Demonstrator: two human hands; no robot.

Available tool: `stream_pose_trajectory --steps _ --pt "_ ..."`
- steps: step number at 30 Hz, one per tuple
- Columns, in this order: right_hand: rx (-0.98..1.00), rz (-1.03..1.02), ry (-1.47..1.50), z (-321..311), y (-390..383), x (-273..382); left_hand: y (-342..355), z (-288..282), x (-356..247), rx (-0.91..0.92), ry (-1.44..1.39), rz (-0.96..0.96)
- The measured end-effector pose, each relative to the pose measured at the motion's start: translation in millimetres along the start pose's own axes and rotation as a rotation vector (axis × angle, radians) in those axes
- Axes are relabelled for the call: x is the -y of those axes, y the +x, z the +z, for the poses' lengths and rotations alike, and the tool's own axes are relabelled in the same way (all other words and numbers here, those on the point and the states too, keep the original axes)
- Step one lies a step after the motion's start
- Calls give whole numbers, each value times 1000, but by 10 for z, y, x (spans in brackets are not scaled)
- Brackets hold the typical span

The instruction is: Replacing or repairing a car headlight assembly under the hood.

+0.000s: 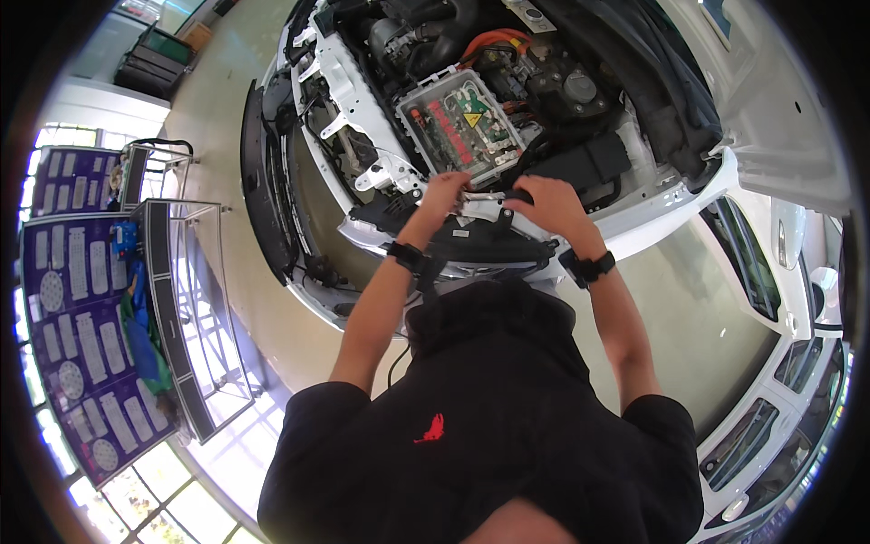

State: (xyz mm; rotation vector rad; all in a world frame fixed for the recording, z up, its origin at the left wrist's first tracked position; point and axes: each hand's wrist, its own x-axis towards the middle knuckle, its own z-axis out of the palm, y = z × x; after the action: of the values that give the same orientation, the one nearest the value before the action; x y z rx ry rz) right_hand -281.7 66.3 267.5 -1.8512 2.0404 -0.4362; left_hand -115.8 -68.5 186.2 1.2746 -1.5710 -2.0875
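I stand at the front of a white car [770, 109] with its hood open. A dark headlight unit [471, 243] sits at the front corner, just ahead of my chest. My left hand [444, 193] curls its fingers over the pale upper edge of the unit. My right hand [551, 205] closes on the same upper edge from the right, over a small black part [518, 193]. Both wrists wear black bands. What lies under my fingers is hidden.
Behind the hands, a grey box with orange cables [460, 122] fills the engine bay. The black bumper trim [263, 190] hangs open at the left. A metal-framed cart [199, 299] with purple tool trays [82, 317] stands on the beige floor at the left.
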Motion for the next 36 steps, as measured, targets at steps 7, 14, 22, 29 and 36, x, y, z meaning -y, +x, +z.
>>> stream_pose_trajectory --steps 7,14,22,29,36 --pt "-126 -81 108 384 597 245 163 -771 -121 -127 -82 106" --pt "-49 -56 58 811 838 354 325 -1099 48 -168 101 106" --pt "0 26 72 1057 749 279 375 -1023 217 -205 142 106" --pt "6 75 78 979 726 302 432 -970 205 -187 68 47" --pt "271 174 147 1022 623 441 444 -1020 348 -119 92 102"
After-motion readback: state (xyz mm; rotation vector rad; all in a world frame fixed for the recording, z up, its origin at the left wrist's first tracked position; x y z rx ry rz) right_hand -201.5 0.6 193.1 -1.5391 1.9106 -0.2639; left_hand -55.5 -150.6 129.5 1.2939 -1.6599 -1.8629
